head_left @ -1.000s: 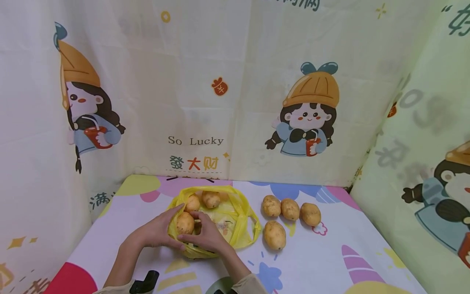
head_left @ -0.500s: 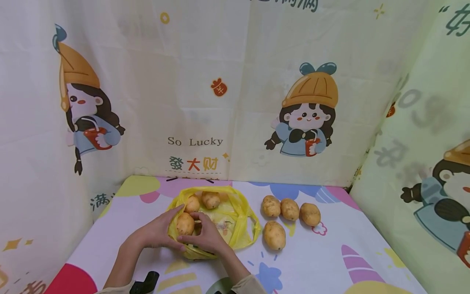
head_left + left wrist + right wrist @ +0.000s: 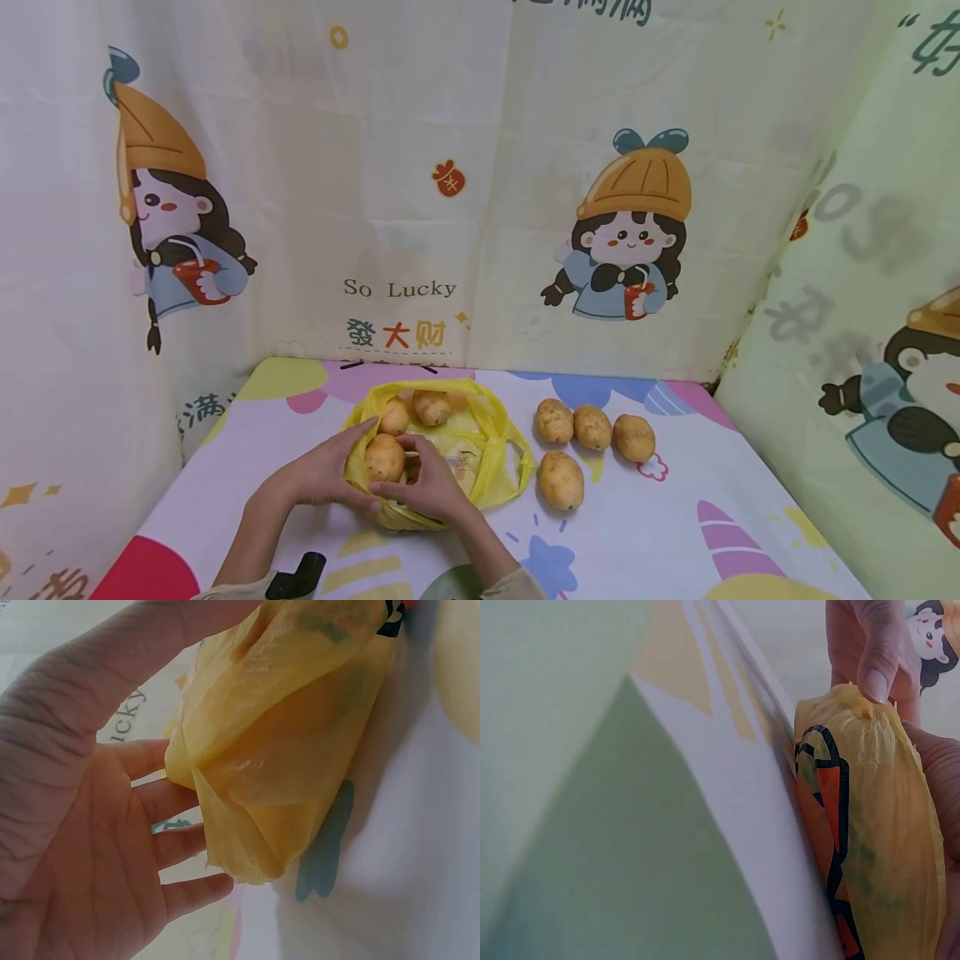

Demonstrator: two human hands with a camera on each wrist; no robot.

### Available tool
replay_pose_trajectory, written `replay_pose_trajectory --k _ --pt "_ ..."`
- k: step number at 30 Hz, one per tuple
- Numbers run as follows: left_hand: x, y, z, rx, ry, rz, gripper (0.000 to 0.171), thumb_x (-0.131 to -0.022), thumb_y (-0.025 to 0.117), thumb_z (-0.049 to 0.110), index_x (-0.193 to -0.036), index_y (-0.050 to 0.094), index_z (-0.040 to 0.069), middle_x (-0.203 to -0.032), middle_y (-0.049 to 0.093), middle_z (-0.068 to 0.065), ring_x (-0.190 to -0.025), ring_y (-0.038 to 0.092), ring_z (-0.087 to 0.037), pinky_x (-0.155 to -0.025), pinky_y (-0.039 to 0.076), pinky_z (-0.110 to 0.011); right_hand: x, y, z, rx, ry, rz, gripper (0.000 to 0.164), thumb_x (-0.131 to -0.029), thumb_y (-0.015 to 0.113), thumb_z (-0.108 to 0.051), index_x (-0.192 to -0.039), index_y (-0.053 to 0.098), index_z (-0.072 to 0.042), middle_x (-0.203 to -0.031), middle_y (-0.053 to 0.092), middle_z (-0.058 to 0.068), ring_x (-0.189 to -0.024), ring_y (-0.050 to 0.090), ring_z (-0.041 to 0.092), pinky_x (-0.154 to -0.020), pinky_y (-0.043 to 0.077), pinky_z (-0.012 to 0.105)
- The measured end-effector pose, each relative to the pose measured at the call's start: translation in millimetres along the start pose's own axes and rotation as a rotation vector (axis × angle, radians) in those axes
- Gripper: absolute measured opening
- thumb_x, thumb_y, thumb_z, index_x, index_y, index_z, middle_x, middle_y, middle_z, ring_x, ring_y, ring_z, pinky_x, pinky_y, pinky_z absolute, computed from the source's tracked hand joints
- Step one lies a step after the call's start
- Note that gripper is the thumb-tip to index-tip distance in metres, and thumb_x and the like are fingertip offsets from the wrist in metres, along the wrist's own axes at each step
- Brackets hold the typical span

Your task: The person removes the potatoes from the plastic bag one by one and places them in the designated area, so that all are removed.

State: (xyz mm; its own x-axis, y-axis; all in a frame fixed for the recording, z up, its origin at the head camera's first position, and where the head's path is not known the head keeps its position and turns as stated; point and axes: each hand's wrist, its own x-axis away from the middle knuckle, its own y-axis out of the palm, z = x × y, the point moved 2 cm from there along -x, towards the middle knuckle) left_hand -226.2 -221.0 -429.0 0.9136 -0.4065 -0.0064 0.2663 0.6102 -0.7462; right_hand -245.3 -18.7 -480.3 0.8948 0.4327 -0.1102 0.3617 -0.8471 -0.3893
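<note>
A yellow plastic bag (image 3: 491, 467) lies with its mouth towards me, and potatoes show inside it. My left hand (image 3: 318, 471) holds the bag's left side, fingers on the far edge and thumb at the near edge. In the left wrist view, that hand's fingers (image 3: 184, 847) extend along the yellow plastic. Inside the mouth, my right hand (image 3: 431, 483) holds a potato (image 3: 385, 458) between thumb and fingers. Two more potatoes sit deeper in, one at the left (image 3: 393, 415) and one at the back (image 3: 431, 407). The right wrist view shows the bag's underside (image 3: 885, 825) and my left thumb (image 3: 877, 675) on its rim.
To the right of the bag, a row of potatoes (image 3: 592, 427) lies on the patterned tabletop (image 3: 637, 533). A single potato (image 3: 561, 481) lies nearer to me. Printed cloth walls (image 3: 495, 250) stand behind and at both sides.
The potato in my right hand has shifted slightly to the right, and the right fingers have moved with it. My left hand and the bag stay nearly still.
</note>
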Motion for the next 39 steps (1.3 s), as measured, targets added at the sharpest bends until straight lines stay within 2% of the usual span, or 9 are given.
replay_pose_trajectory --k 8,16,24,31,39 --pt "-0.4 1.3 -1.3 -0.019 0.002 0.007 0.125 -0.064 0.096 0.048 -0.157 0.029 -0.003 -0.155 0.038 -0.030 -0.142 0.038 -0.048 -0.111 0.034 -0.067 8 -7 2 0.003 -0.013 0.026 0.071 -0.083 0.086 -0.037 -0.142 0.051 -0.018 -0.136 0.056 -0.002 -0.114 0.061 0.015 -0.087 0.053 0.028" --pt "-0.7 1.7 -1.6 -0.032 0.029 0.020 0.125 -0.064 0.095 0.050 -0.156 0.030 -0.004 -0.153 0.041 -0.030 -0.139 0.041 -0.048 -0.111 0.035 -0.067 14 -16 2 -0.062 -0.037 0.038 0.070 -0.084 0.086 -0.032 -0.142 0.051 -0.017 -0.136 0.055 0.001 -0.111 0.062 0.017 -0.087 0.057 0.032" --pt "-1.3 1.6 -2.0 -0.035 0.039 0.020 0.126 -0.064 0.095 0.051 -0.157 0.030 -0.003 -0.153 0.042 -0.029 -0.139 0.042 -0.047 -0.111 0.035 -0.066 23 -25 -1 -0.056 -0.033 0.056 0.069 -0.084 0.086 -0.032 -0.142 0.051 -0.016 -0.133 0.055 0.003 -0.112 0.061 0.020 -0.086 0.057 0.034" --pt "-2.1 2.5 -1.3 -0.018 0.035 0.012 0.126 -0.064 0.095 0.050 -0.157 0.029 -0.003 -0.153 0.042 -0.028 -0.139 0.041 -0.047 -0.111 0.035 -0.066 32 -33 -7 -0.005 -0.033 0.052 0.071 -0.084 0.085 -0.038 -0.143 0.049 -0.022 -0.132 0.054 0.000 -0.114 0.057 0.019 -0.086 0.056 0.035" --pt "-2.7 1.6 -0.8 -0.013 0.049 0.015 0.126 -0.064 0.095 0.048 -0.155 0.029 -0.006 -0.152 0.042 -0.030 -0.139 0.042 -0.048 -0.111 0.034 -0.066 41 -43 -12 0.082 -0.070 0.069 0.076 -0.084 0.084 -0.046 -0.146 0.047 -0.023 -0.137 0.053 -0.001 -0.118 0.055 0.019 -0.086 0.054 0.032"
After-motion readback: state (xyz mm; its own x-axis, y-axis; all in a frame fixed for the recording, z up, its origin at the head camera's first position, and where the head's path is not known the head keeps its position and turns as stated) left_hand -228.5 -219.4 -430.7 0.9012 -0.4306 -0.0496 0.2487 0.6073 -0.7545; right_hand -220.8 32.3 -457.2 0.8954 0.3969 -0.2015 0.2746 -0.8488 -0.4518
